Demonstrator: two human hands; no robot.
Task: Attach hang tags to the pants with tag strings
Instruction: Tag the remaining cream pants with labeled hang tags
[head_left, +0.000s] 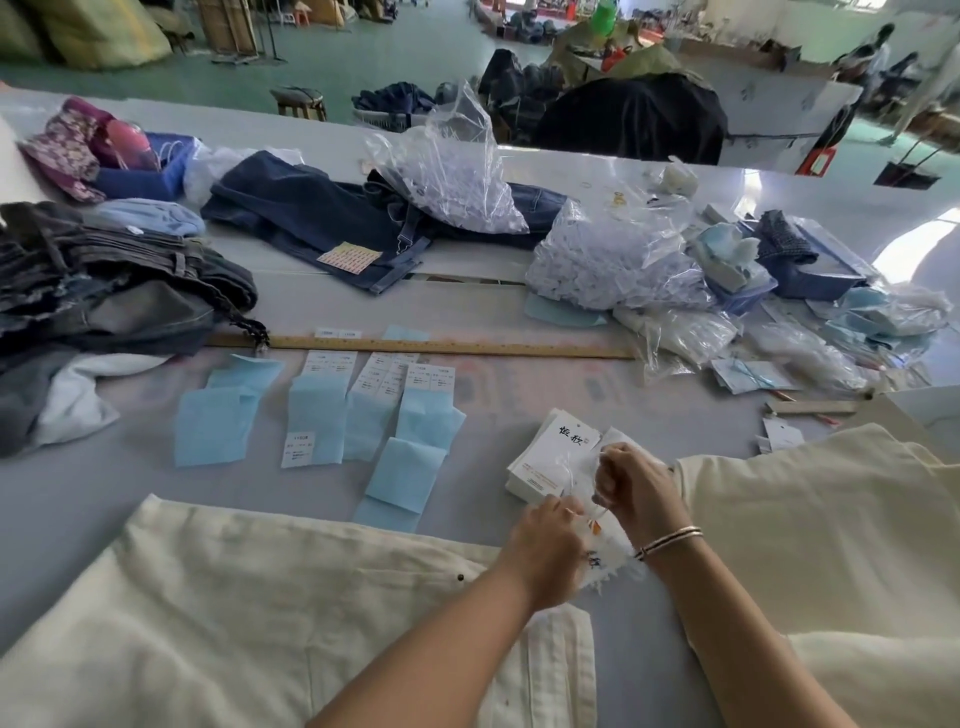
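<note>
Cream pants (218, 613) lie flat across the near edge of the table, with more cream cloth (810, 530) at the right. Between them my left hand (545, 545) pinches a white hang tag (605, 558) with dark lettering. Just above it my right hand (634, 488), fingers curled, pulls a thin white tag string (571, 475) taut. A stack of white hang tags (550, 457) sits right behind both hands. How the string passes through the tag is hidden by my fingers.
Pale blue paper sheets (317, 415) and white size stickers lie in rows ahead. A wooden ruler (441, 345) crosses the table. Dark jeans (104, 286) pile at the left, navy pants (322, 218) further back. Clear bags of tag strings (608, 260) crowd the right.
</note>
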